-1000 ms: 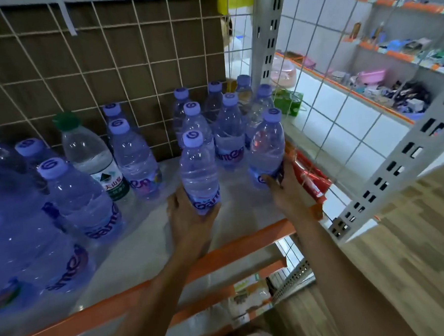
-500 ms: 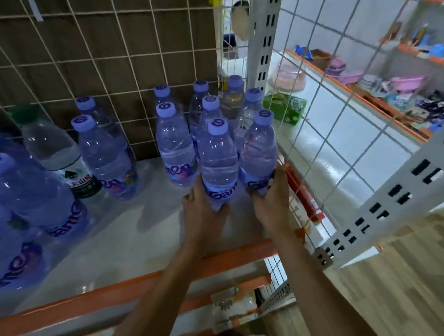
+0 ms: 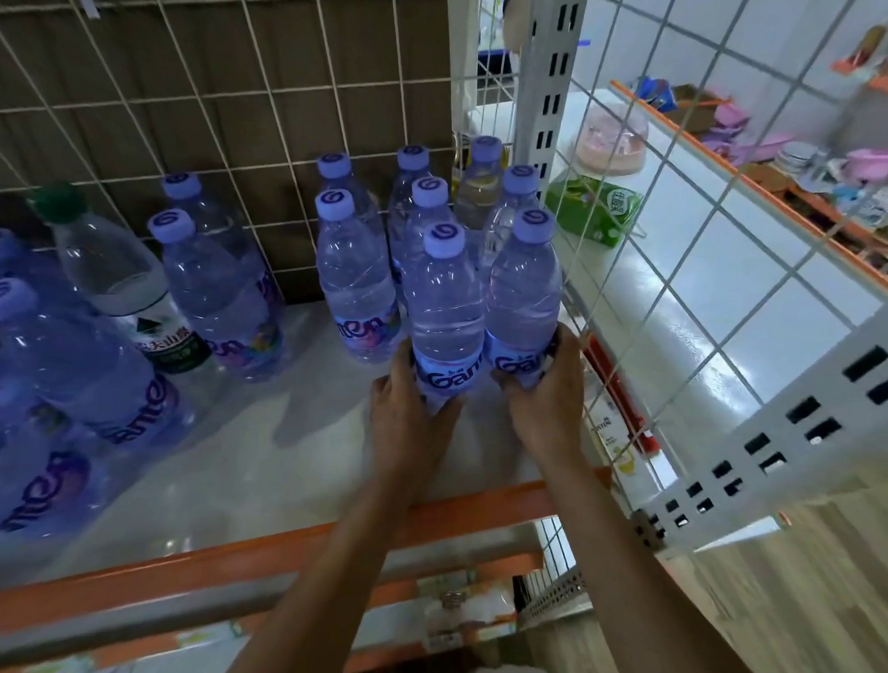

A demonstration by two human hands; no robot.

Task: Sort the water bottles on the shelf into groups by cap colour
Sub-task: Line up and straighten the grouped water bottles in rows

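The shelf point(image 3: 264, 479) carries every bottle in view, in two masses with a bare strip between them. The larger mass, the left group point(image 3: 73, 366), spreads along the left edge and the back wire. It is made up of purple-capped bottles, and the nearest ones are blurred and cut by the frame, so their count cannot be told. The right cluster point(image 3: 356, 279) stands in tight rows beside the white upright post point(image 3: 532, 100), all with purple caps. One bottle at its back corner looks yellowish inside, and I cannot tell whether it belongs there. Within the left group stands the green-capped bottle point(image 3: 120, 291), close among purple-capped neighbours and not yet set apart. At the front of the right cluster two bottles stand upright and touching, the left front bottle point(image 3: 445, 305) and the right front bottle point(image 3: 524, 291). Their bases are hidden, so whether they rest on the shelf or hang just above it cannot be told. The left hand point(image 3: 410, 420) grips the foot of the first and the right hand point(image 3: 543, 403) the foot of the second, fingers curled round the labels. By my reckoning the purple grouping on the right is well underway. What is left is to bring the left-side purple bottles across and give the green cap point(image 3: 57, 202) its own place.
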